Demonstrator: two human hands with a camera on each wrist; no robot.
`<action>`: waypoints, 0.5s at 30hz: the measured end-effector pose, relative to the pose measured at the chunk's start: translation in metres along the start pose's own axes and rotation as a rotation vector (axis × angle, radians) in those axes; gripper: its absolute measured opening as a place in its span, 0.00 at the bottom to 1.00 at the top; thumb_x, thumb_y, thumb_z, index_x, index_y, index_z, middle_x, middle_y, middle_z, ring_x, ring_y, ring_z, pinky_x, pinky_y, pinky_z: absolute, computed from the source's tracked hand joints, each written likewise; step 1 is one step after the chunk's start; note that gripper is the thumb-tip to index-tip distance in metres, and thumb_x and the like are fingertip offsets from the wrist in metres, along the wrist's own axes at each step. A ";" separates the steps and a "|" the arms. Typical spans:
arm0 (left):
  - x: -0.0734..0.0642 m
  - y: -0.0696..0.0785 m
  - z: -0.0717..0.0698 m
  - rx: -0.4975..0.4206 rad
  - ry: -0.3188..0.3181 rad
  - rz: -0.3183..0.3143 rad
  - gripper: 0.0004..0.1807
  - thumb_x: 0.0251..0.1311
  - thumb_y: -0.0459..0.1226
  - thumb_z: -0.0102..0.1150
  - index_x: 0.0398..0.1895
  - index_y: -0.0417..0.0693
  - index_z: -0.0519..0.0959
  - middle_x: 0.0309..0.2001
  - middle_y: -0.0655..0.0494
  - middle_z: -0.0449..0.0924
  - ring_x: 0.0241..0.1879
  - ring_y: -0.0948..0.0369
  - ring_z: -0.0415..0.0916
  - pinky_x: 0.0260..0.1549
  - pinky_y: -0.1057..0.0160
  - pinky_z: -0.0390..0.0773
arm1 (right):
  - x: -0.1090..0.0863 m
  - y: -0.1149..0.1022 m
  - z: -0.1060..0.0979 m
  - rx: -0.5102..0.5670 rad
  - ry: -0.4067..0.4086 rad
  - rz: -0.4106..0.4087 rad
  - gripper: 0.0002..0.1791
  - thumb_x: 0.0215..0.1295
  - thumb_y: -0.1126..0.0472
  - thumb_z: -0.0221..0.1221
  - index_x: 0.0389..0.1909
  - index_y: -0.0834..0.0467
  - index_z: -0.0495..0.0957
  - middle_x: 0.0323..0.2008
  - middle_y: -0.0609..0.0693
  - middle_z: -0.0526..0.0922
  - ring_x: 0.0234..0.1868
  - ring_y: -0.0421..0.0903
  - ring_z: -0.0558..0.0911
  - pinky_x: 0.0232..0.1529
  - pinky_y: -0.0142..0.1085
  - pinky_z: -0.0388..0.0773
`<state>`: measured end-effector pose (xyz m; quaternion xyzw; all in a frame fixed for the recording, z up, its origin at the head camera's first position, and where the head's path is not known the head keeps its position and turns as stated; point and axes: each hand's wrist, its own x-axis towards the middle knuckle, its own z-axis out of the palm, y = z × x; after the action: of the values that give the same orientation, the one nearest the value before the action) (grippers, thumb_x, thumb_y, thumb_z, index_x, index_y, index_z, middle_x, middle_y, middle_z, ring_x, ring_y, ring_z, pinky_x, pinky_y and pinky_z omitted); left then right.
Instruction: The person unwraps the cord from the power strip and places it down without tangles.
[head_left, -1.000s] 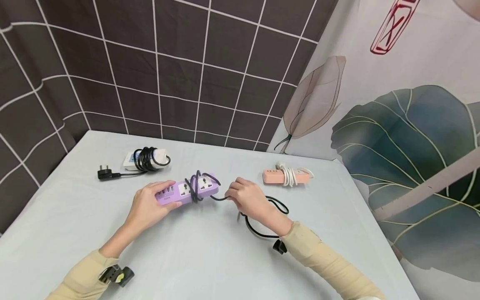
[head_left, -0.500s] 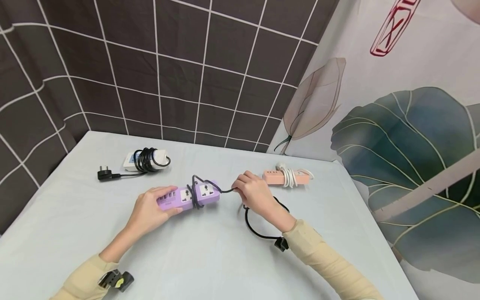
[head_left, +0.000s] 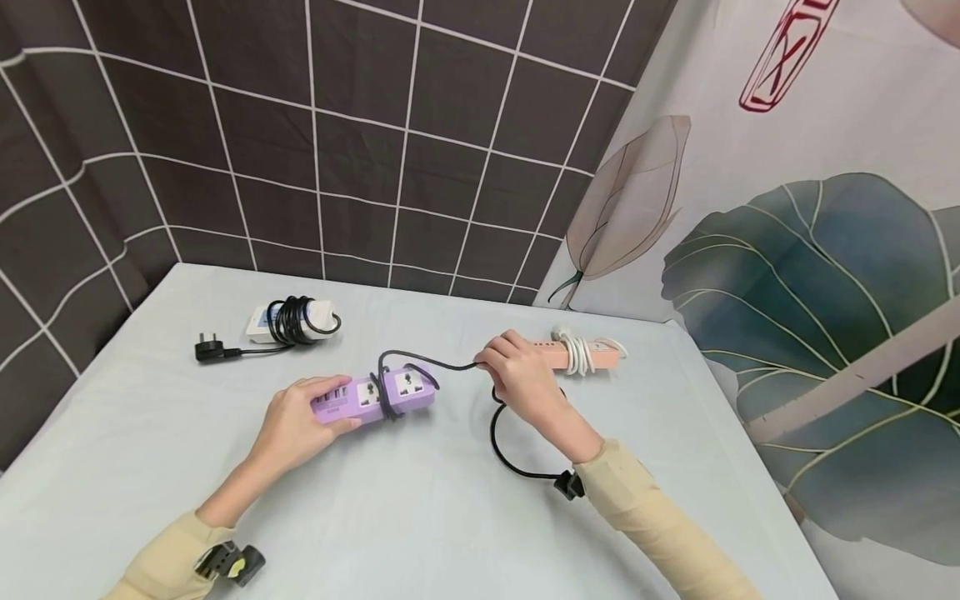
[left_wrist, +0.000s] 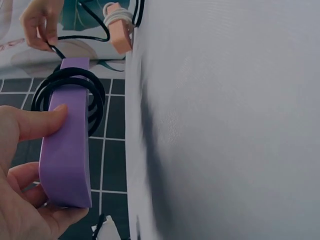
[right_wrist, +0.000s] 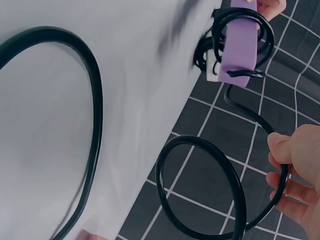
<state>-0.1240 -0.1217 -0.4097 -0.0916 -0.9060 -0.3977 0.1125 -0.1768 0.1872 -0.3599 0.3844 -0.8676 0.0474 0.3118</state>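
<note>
Two big cloths hang at the back: a dark checked cloth [head_left: 360,125] and a pale leaf cloth [head_left: 795,275]. In front is a pale table [head_left: 420,517]. Both arms wear tan sleeves [head_left: 663,521]. The left arm slants up from the bottom left, and the right arm slants up from the bottom right, so they lean toward each other.

The left hand [head_left: 296,425] is as wide as the purple power strip [head_left: 348,402] it grips. Its thumb is on the near side and its fingers are on the far side. The right hand [head_left: 525,383] is nearly closed, with its back up, and pinches a black cord [head_left: 431,361] between thumb and fingers.

The purple power strip is in the middle, held up off the table, with its sockets facing up. The black cord goes round it in loose loops, stretches to the right hand, then makes a big loop below.

Farther back, a white power strip [head_left: 323,314] is on the left, wrapped in black wire [head_left: 292,321]. An orange power strip [head_left: 552,355], wrapped in white wire [head_left: 579,356], is near the right hand but apart from it. Smallest is a black plug [head_left: 212,347], prongs up.
</note>
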 end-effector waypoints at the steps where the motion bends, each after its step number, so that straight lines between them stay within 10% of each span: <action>1: 0.000 0.000 0.000 -0.001 -0.001 0.001 0.32 0.39 0.37 0.76 0.53 0.38 0.79 0.52 0.35 0.80 0.54 0.39 0.75 0.55 0.39 0.66 | -0.001 0.000 -0.001 0.002 0.009 -0.003 0.03 0.59 0.68 0.64 0.32 0.57 0.83 0.31 0.47 0.83 0.37 0.45 0.78 0.37 0.33 0.78; 15: 0.002 -0.002 -0.002 0.009 0.018 -0.013 0.34 0.39 0.37 0.76 0.54 0.38 0.78 0.53 0.35 0.79 0.53 0.38 0.74 0.54 0.39 0.67 | -0.017 -0.002 -0.020 -0.003 0.152 -0.113 0.08 0.54 0.73 0.63 0.30 0.58 0.83 0.29 0.48 0.83 0.35 0.45 0.79 0.44 0.38 0.79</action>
<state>-0.1258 -0.1247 -0.4095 -0.0817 -0.9072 -0.3953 0.1187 -0.1564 0.2036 -0.3539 0.4275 -0.8186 0.0575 0.3794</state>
